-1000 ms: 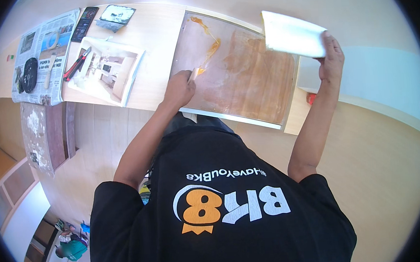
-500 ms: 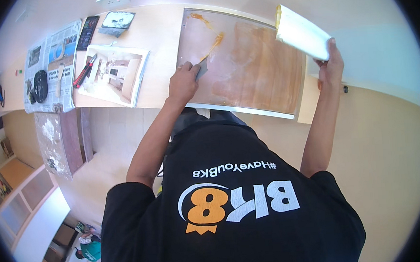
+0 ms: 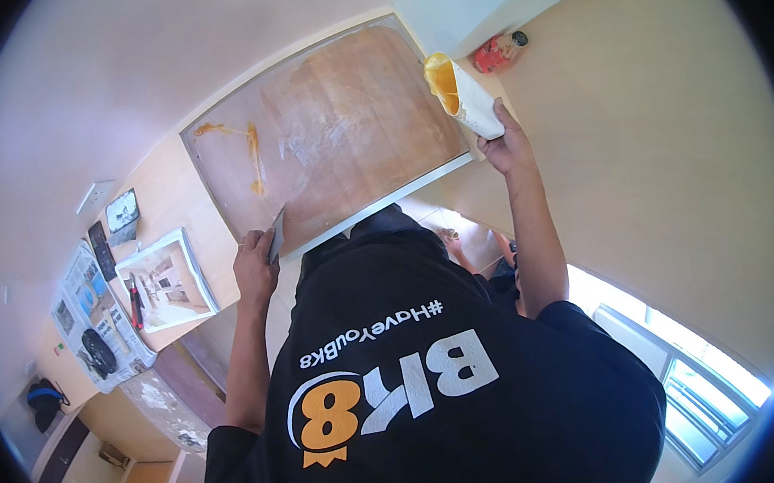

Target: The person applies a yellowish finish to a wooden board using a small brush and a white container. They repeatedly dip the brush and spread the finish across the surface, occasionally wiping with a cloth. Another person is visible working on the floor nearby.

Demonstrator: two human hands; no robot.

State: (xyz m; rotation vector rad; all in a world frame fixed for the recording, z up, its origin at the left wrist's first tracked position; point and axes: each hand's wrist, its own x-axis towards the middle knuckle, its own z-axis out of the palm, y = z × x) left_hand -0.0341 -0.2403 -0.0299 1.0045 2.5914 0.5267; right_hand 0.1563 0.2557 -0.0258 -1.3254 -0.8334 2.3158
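Observation:
My left hand (image 3: 256, 260) is closed around a flat scraper blade (image 3: 277, 235) at the near left corner of a brown panel (image 3: 352, 123). A zigzag streak of orange-yellow glue-like paste (image 3: 255, 156) lies on the panel's left part, a little beyond the blade. My right hand (image 3: 507, 141) grips a white tube-shaped container (image 3: 476, 101) over the panel's right end. Its wide open mouth faces up and left, and yellow paste coats the inside.
A red can (image 3: 495, 52) lies past the panel's far right corner. On the counter at left are a picture booklet (image 3: 170, 284), a red-and-black cutter (image 3: 136, 304), a phone (image 3: 101, 250), newspaper (image 3: 97, 329) and a black tape roll (image 3: 98, 351). Another person's limb (image 3: 459, 250) shows below the panel.
The view has turned, showing more of the right side. My left hand has drawn the scraper back from the paste to the near corner. The container has tipped, so its yellow inside shows.

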